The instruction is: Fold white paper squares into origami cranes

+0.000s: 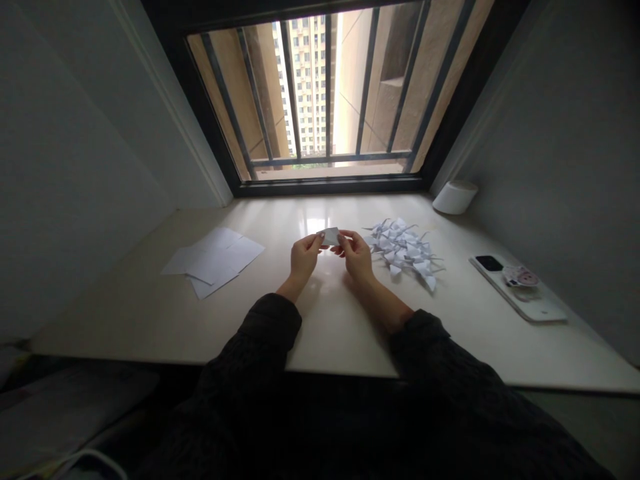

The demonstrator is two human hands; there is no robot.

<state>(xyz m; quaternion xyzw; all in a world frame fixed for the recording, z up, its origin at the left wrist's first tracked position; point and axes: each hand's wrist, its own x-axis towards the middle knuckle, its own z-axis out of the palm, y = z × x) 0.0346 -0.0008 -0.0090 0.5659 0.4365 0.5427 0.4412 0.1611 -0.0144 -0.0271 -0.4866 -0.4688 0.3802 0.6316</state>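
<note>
The fingers (314, 241) of the left hand (305, 259) and the fingers (343, 240) of the right hand (357, 256) are curled inward and close together, pinching a small folded piece of white paper (330, 236) from either side. Neither hand is spread open. The paper sits between the two sets of fingertips, and its long axis runs roughly across the view from left to right, tilted slightly. Neither hand is clearly nearer to it, as each holds one end, and the exact folds are too small to make out. The hands are held just above the middle of the tabletop (330, 320), with both forearms coming in from the near edge in dark sleeves (270, 327). Just beside the right hand, toward the far edge, lies a loose pile of white paper cranes (403, 252), some overlapping. Well apart from the left hand, nearer the left edge, lie several overlapping sheets of white paper (213, 261). Near the right edge lies a phone in a white case (515, 290), with a round cartoon grip (521, 276) on it. A white cylinder (455, 197) stands in the far right corner, below a barred window (310, 100).
</note>
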